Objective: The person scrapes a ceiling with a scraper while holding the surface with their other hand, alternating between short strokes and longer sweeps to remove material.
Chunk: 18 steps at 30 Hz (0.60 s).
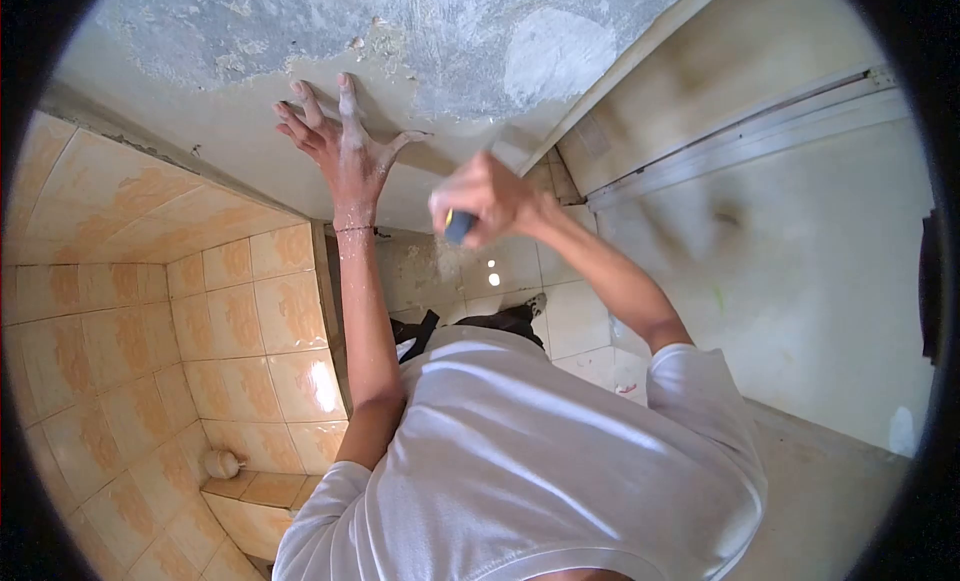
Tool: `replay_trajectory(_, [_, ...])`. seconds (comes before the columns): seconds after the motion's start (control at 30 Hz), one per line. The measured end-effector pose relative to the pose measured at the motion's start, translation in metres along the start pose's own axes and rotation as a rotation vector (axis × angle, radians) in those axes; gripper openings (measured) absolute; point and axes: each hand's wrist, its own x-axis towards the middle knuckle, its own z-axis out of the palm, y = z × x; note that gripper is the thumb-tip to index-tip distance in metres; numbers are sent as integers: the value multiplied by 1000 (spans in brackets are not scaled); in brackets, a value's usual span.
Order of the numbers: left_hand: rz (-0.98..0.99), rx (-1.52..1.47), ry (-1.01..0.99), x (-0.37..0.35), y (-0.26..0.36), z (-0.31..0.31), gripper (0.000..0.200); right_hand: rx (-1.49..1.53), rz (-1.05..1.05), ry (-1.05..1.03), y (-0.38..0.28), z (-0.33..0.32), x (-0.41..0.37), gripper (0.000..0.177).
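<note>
My left hand (345,146) presses against the wall (220,146) with its fingers spread, white dust coating the fingers and wrist. To its right, my right hand (485,196) is wrapped round a scraper (460,226) with a dark, yellow-edged handle, whose butt end points back at me. Motion blurs this hand, and the blade is only a faint smear near the wall. Above both hands, a rough grey patch (440,56) of bare plaster shows where the pale coating is gone. A lighter rounded spot (560,56) lies within it.
Orange-patterned tiles (240,316) line a low partition on the left, with a small round pot-like object (223,464) on a ledge. A pale door (800,271) stands on the right. White flecks lie on the tiled floor (575,321) by my feet.
</note>
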Motion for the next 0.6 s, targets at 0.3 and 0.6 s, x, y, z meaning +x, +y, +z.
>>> replay_trajectory(0.3, [-14, 14, -6, -1, 0, 2, 122, 59, -61, -8, 11, 1, -9, 9])
replay_trajectory(0.6, [-14, -4, -5, -1, 0, 1, 122, 111, -55, 10, 18, 2, -11, 9])
